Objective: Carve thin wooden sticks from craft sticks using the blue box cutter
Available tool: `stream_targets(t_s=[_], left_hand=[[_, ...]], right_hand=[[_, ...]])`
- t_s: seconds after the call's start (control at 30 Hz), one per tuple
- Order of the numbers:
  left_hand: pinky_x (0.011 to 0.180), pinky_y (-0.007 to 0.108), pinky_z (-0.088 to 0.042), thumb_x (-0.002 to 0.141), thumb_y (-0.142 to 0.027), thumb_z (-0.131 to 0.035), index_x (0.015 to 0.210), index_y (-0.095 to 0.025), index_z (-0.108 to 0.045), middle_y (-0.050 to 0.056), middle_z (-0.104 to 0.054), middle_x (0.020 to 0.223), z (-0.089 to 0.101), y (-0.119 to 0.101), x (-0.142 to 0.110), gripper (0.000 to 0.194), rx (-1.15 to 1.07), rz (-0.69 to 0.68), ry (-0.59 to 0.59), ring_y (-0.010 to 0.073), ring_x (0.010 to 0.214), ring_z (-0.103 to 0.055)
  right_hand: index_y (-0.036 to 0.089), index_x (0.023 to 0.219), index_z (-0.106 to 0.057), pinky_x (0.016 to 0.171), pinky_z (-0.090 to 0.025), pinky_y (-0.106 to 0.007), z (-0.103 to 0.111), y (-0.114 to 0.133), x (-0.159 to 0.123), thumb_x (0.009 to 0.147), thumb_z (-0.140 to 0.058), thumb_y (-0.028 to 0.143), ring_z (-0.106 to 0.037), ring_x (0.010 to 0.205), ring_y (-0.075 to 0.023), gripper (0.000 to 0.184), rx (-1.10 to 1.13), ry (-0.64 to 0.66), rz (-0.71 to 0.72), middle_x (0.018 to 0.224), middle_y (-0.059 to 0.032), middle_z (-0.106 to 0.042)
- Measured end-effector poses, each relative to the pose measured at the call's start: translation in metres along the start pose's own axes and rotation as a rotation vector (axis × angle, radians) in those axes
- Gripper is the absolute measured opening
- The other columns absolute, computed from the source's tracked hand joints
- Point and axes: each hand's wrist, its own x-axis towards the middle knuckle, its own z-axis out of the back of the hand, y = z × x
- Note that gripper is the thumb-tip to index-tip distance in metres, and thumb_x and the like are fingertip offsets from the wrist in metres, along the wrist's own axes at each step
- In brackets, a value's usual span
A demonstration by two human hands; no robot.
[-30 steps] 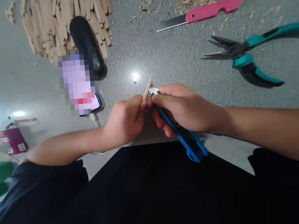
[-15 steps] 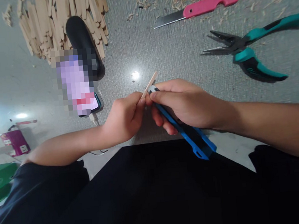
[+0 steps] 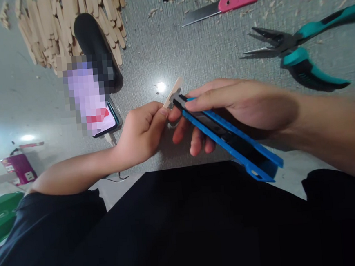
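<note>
Utility knife [image 3: 228, 137] has swung rightward at handle end | left hand [image 3: 143, 129]: closed, pinching wooden craft stick [image 3: 173, 91] | right hand [image 3: 234, 99]: half-curled, gripping it

Grey table [image 3: 148, 37], finely ridged, catching light
A round white glare [image 3: 160, 86] sits back from the near edge — a second glare [image 3: 28, 137] farther left — and pale floor [image 3: 125, 190] shows past that edge.

Blk case [image 3: 91, 37] w/ phone [image 3: 83, 91] beside – screen blurred, pink-hdl knife [image 3: 237, 1], teal/blk pliers [image 3: 287, 43] – jaws apart, purple box [image 3: 19, 168]
</note>
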Motion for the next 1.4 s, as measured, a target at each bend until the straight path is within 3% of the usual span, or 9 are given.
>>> stream_targets(t_s=[0.2, 0.4, 0.53, 0.8, 0.97, 1.1, 1.2, 1.3, 1.4], left_hand=[[0.048, 0.031, -0.04, 0.114, -0.071, -0.065, 0.091, -0.025, -0.069, -0.001, -0.056, 0.063, 0.002, 0.001, 0.003, 0.052, -0.257, 0.095, 0.059, 0.0134, 0.053, -0.049], [0.045, 0.028, -0.035, 0.101, -0.079, -0.082, 0.087, -0.024, -0.065, -0.004, -0.057, 0.062, 0.003, 0.003, 0.007, 0.058, -0.545, 0.135, 0.142, 0.0094, 0.048, -0.043], [0.043, 0.026, -0.038, 0.096, -0.086, -0.083, 0.085, -0.025, -0.062, -0.004, -0.061, 0.058, 0.004, -0.004, 0.002, 0.065, -0.558, 0.092, 0.238, 0.0099, 0.047, -0.052], [0.041, 0.025, -0.044, 0.108, -0.08, -0.071, 0.085, -0.024, -0.063, 0.0, -0.069, 0.062, 0.006, -0.011, -0.008, 0.061, -0.496, -0.141, 0.255, 0.0104, 0.047, -0.061], [0.04, 0.025, -0.046, 0.11, -0.054, -0.082, 0.086, -0.024, -0.066, 0.0, -0.072, 0.065, 0.006, -0.009, -0.011, 0.041, -0.52, -0.164, 0.287, 0.0105, 0.047, -0.061], [0.043, 0.02, -0.047, 0.112, -0.056, -0.08, 0.091, -0.022, -0.067, -0.001, -0.07, 0.063, 0.003, -0.003, -0.008, 0.043, -0.694, -0.171, 0.373, 0.0081, 0.048, -0.059], [0.044, 0.019, -0.047, 0.106, -0.057, -0.088, 0.09, -0.02, -0.068, -0.001, -0.069, 0.061, 0.001, 0.001, -0.005, 0.046, -0.72, -0.196, 0.357, 0.0075, 0.047, -0.057], [0.045, 0.021, -0.048, 0.105, -0.058, -0.089, 0.086, -0.02, -0.069, -0.001, -0.07, 0.062, 0.001, 0.002, -0.002, 0.047, -0.651, -0.203, 0.339, 0.0084, 0.047, -0.058], [0.046, 0.023, -0.05, 0.108, -0.058, -0.085, 0.083, -0.021, -0.068, 0.0, -0.071, 0.064, 0.003, 0.003, -0.002, 0.047, -0.64, -0.273, 0.329, 0.0093, 0.047, -0.06]], right_hand=[[0.023, 0.1, -0.068, 0.038, -0.048, -0.025, 0.001, -0.008, -0.001, 0.11, -0.07, 0.026, -0.071, 0.046, -0.0194, 0.011, -0.136, 0.053, 0.151, 0.075, -0.0038, -0.08], [0.022, 0.091, -0.071, 0.047, -0.047, -0.024, 0.009, -0.016, -0.001, 0.109, -0.084, 0.044, -0.061, 0.051, -0.0117, 0.032, -0.37, -0.007, 0.408, 0.072, 0.0005, -0.069], [0.023, 0.085, -0.072, 0.05, -0.04, -0.025, 0.008, -0.021, -0.009, 0.109, -0.083, 0.059, -0.053, 0.053, -0.0094, 0.045, -0.479, -0.052, 0.529, 0.068, 0.0038, -0.06], [0.029, 0.096, -0.081, 0.058, -0.039, -0.028, 0.007, -0.014, -0.017, 0.113, -0.079, 0.038, -0.05, 0.057, -0.0121, 0.019, -0.76, 0.034, 0.683, 0.067, 0.0047, -0.06], [0.026, 0.091, -0.071, 0.06, -0.042, -0.027, 0.011, -0.013, -0.016, 0.114, -0.076, 0.033, -0.054, 0.056, -0.0105, 0.024, -0.92, 0.035, 0.771, 0.069, 0.0053, -0.064], [0.026, 0.102, -0.069, 0.06, -0.043, -0.024, 0.02, -0.01, -0.016, 0.118, -0.071, 0.028, -0.055, 0.057, -0.0091, 0.016, -1.114, 0.098, 0.962, 0.075, 0.0065, -0.066], [0.026, 0.11, -0.066, 0.061, -0.043, -0.023, 0.027, -0.004, -0.019, 0.118, -0.068, 0.018, -0.059, 0.061, -0.0089, 0.012, -1.285, 0.121, 1.064, 0.076, 0.0061, -0.066], [0.027, 0.109, -0.062, 0.063, -0.043, -0.023, 0.031, 0.004, -0.023, 0.116, -0.065, 0.011, -0.06, 0.062, -0.0086, 0.018, -1.381, 0.153, 1.071, 0.075, 0.0059, -0.067], [0.027, 0.106, -0.06, 0.058, -0.041, -0.025, 0.037, 0.013, -0.025, 0.116, -0.061, 0.012, -0.056, 0.055, -0.0084, 0.018, -1.41, 0.272, 1.011, 0.072, 0.0074, -0.064]])
